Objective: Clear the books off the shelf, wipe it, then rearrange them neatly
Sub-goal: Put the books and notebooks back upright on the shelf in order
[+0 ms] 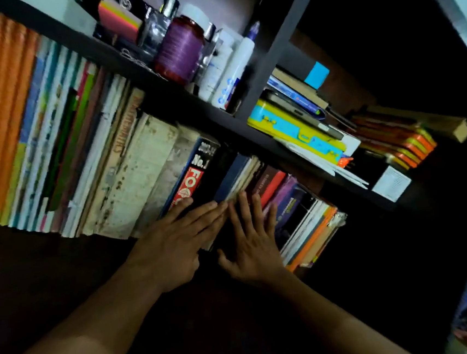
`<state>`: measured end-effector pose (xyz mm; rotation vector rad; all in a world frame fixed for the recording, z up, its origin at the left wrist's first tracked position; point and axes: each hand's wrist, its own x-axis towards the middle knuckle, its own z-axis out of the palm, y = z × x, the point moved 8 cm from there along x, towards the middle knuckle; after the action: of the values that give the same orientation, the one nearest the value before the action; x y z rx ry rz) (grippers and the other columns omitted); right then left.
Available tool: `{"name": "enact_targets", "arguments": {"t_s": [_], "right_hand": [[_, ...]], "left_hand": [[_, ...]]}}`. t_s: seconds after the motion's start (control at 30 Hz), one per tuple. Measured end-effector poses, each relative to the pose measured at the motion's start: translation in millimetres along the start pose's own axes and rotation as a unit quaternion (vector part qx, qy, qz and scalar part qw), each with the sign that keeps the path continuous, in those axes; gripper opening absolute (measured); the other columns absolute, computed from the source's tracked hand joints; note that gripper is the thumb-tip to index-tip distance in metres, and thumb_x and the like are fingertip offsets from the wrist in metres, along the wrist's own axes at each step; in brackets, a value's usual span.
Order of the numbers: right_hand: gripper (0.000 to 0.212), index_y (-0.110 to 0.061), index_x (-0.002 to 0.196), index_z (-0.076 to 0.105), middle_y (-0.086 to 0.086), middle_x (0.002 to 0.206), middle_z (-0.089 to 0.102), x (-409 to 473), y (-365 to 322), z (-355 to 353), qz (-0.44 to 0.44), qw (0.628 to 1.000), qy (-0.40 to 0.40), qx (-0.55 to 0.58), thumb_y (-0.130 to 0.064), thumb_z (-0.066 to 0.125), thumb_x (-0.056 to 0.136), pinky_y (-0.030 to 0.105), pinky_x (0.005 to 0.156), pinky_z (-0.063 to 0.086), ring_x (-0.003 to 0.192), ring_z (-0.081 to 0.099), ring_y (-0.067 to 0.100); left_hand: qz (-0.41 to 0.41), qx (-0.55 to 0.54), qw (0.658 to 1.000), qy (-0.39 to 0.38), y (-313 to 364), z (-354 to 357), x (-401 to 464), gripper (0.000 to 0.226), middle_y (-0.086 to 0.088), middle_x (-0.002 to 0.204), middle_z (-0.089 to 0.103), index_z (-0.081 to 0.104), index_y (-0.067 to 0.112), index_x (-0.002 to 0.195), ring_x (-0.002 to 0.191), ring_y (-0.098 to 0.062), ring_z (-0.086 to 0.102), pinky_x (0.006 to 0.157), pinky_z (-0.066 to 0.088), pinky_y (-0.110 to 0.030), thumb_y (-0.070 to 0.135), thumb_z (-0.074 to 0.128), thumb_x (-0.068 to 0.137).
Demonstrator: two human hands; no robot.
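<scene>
1. Both hands lie flat with straight fingers against the spines of the books, which stand in a packed row on the dark shelf. The left hand presses near a black book with red lettering; the right hand presses just right of it, on a blue book. Neither grasps anything.
2. Judging by the flat palms, they are squaring the spines or feeling for a gap, not pulling a book out.
3. The row is tight, so getting fingers in between looks hard.
4. On the board above stand a purple jar and a white bottle. Far right, a yellow and blue case tops a loose pile.
</scene>
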<state>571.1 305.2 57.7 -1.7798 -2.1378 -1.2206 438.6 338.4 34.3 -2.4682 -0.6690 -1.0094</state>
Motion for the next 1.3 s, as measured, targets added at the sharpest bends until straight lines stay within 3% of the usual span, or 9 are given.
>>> {"name": "enact_targets", "arguments": {"t_s": [0.13,0.23,0.33,0.5,0.6,0.73,0.83,1.03,1.3], "right_hand": [[0.093,-0.008,0.161,0.016,0.01,0.17,0.0,-14,7,-41,0.003,0.992,0.024,0.122,-0.043,0.064,0.089,0.066,0.122,0.004,0.157,-0.003,0.033],[0.092,-0.006,0.161,0.011,0.011,0.17,-0.001,-51,50,-52,0.173,0.974,0.088,0.12,-0.045,0.056,0.09,0.061,0.123,0.004,0.157,-0.003,0.03],[0.106,-0.006,0.161,-0.003,0.009,0.168,-0.018,-82,87,-13,0.277,0.951,0.03,0.133,-0.054,0.056,0.087,0.064,0.122,0.009,0.156,-0.015,0.027],[0.118,-0.007,0.159,-0.014,0.01,0.164,-0.03,-83,92,22,0.254,0.952,-0.016,0.167,-0.065,0.054,0.082,0.06,0.122,-0.005,0.152,-0.025,0.032],[0.108,-0.004,0.161,-0.001,0.012,0.169,-0.013,-86,93,6,0.218,0.946,0.041,0.236,-0.045,0.062,0.084,0.055,0.124,0.002,0.156,-0.012,0.032],[0.089,-0.009,0.157,0.025,0.01,0.159,0.027,-111,138,-8,0.405,0.839,0.197,0.304,-0.049,0.053,0.082,0.033,0.119,0.021,0.148,0.026,0.024],[0.092,-0.017,0.155,0.03,0.007,0.157,0.028,-125,161,28,0.549,0.724,0.136,0.395,-0.068,0.036,0.078,0.03,0.111,0.023,0.142,0.03,0.025],[0.096,-0.02,0.154,0.032,0.004,0.152,0.024,-124,168,36,0.602,0.709,0.109,0.352,-0.076,0.018,0.077,0.042,0.112,0.027,0.134,0.03,0.03],[0.077,-0.021,0.16,0.022,0.003,0.154,0.021,-119,173,45,0.598,0.724,0.09,0.332,-0.062,0.024,0.095,0.042,0.111,0.027,0.136,0.027,0.031]], "left_hand": [[-0.014,0.024,0.998,-0.059,12,0,4,0.091,-0.009,0.167,0.022,0.042,0.011,0.154,0.153,-0.027,0.024,0.122,0.016,-0.055,0.032,0.077,0.072],[-0.055,-0.024,0.997,-0.052,27,-14,12,0.094,-0.011,0.158,0.042,0.054,0.012,0.146,0.143,-0.028,0.044,0.116,0.025,-0.059,0.029,0.085,0.059],[0.005,-0.066,0.998,-0.01,76,-42,60,0.081,-0.007,0.153,0.05,0.056,0.017,0.144,0.137,-0.024,0.051,0.113,0.039,-0.052,0.036,0.075,0.068],[0.012,-0.045,0.996,-0.081,97,9,76,0.082,-0.004,0.17,0.014,0.038,0.021,0.157,0.158,-0.023,0.006,0.127,0.0,-0.047,0.036,0.065,0.08],[-0.005,-0.026,0.997,-0.077,91,34,61,0.089,0.0,0.171,0.005,0.043,0.022,0.154,0.158,-0.022,0.0,0.126,0.007,-0.051,0.034,0.069,0.07],[-0.013,0.035,0.996,-0.085,98,42,58,0.081,-0.004,0.164,-0.033,0.0,0.023,0.161,0.148,-0.026,-0.038,0.123,-0.015,-0.054,0.037,0.045,0.094],[-0.014,0.066,0.992,-0.106,105,39,61,0.076,-0.01,0.16,-0.038,-0.008,0.02,0.16,0.143,-0.03,-0.045,0.119,-0.021,-0.057,0.032,0.037,0.099],[0.023,-0.063,0.996,-0.052,109,21,67,0.081,-0.014,0.155,0.046,0.052,0.017,0.147,0.151,-0.031,0.029,0.123,0.014,-0.057,0.027,0.08,0.071],[0.051,-0.058,0.993,-0.092,112,56,59,0.072,-0.01,0.155,0.045,0.057,0.009,0.143,0.146,-0.018,0.039,0.124,0.013,-0.05,0.052,0.038,0.088]]}}
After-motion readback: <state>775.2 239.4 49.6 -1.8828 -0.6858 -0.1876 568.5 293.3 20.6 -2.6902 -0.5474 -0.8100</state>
